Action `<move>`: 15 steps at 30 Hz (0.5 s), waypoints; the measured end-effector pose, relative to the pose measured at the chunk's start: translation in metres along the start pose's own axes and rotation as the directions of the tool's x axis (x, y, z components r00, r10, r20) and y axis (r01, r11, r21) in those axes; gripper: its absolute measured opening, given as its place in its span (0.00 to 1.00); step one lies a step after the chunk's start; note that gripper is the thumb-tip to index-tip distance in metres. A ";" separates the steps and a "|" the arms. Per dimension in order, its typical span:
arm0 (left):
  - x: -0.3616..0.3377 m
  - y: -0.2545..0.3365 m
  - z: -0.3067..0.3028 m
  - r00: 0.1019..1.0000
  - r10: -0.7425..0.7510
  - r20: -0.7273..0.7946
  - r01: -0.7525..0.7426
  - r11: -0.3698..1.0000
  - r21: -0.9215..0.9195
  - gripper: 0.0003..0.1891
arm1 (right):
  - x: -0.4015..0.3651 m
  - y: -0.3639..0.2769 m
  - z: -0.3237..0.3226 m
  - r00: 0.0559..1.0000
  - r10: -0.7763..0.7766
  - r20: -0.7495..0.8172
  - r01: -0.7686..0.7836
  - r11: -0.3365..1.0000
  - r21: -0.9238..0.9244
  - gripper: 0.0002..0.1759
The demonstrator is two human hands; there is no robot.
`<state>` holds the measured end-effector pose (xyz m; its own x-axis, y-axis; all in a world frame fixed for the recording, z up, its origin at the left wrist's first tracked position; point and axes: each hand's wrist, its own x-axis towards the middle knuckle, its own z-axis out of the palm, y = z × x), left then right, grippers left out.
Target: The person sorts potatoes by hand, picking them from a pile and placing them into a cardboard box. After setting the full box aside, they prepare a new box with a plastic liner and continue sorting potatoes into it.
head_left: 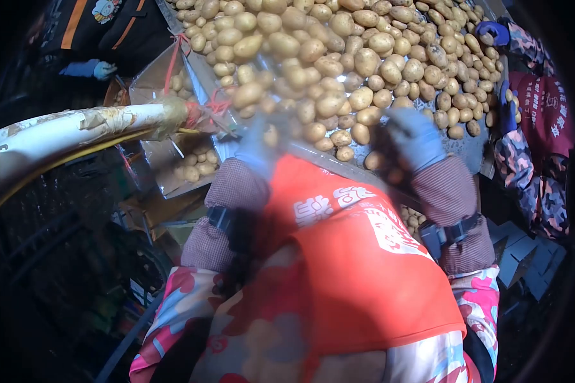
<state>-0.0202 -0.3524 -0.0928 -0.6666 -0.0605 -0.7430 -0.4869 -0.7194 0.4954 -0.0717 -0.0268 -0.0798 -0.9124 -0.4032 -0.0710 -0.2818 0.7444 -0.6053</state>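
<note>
Orange apron (pixel 358 274) with white print fills the view from 6 o'clock up to the centre, closest to the lens, with floral sleeves (pixel 185 300) on either side of it. Beyond it, from the centre up to 12 o'clock, a deep heap of potatoes (pixel 338 57) covers a grey sorting table (pixel 467 148), running from the 11 o'clock edge across to 2 o'clock. At 9 o'clock a pale, peeling pipe (pixel 70 131) slants in towards the table, tied with red string at its end. Just below it, a cardboard box (pixel 148 156) holds a few more potatoes.

At 3 o'clock another person stands against the table in a patterned sleeve (pixel 524 166), their blue glove (pixel 492 32) resting on the heap near 1 o'clock. At 10 o'clock a second co-worker's blue-gloved hand (pixel 86 68) shows against dark clothing.

Both of the wearer's hands are blue-gloved and well apart at the near rim of the heap. The left hand (pixel 257 143) sits just left of centre and is smeared by motion blur, so I cannot tell its grip. The right hand (pixel 415 137), at about 2 o'clock from centre, curls its fingers down over the pile's edge. Whether it clasps a potato cannot be told. A loose potato (pixel 345 153) lies between the two hands.
</note>
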 end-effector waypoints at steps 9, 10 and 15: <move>0.025 0.012 -0.002 0.911 0.340 0.233 -0.408 0.823 0.395 0.19 | 0.085 0.001 -0.014 0.799 0.567 0.199 -0.596 0.705 0.384 0.14; 0.017 0.020 0.007 0.942 0.269 0.203 -0.324 0.888 0.327 0.19 | 0.087 0.013 -0.023 0.825 0.558 0.088 -0.561 0.794 0.233 0.14; 0.024 0.017 0.005 0.954 0.264 0.138 -0.294 0.910 0.293 0.18 | 0.060 0.055 -0.040 0.854 0.432 -0.291 -0.403 0.902 0.156 0.16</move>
<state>-0.0475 -0.3626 -0.0996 -0.8429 -0.1525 -0.5160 -0.4121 -0.4335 0.8014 -0.1536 0.0112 -0.0860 -0.9871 0.1316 -0.0916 0.1596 0.7504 -0.6414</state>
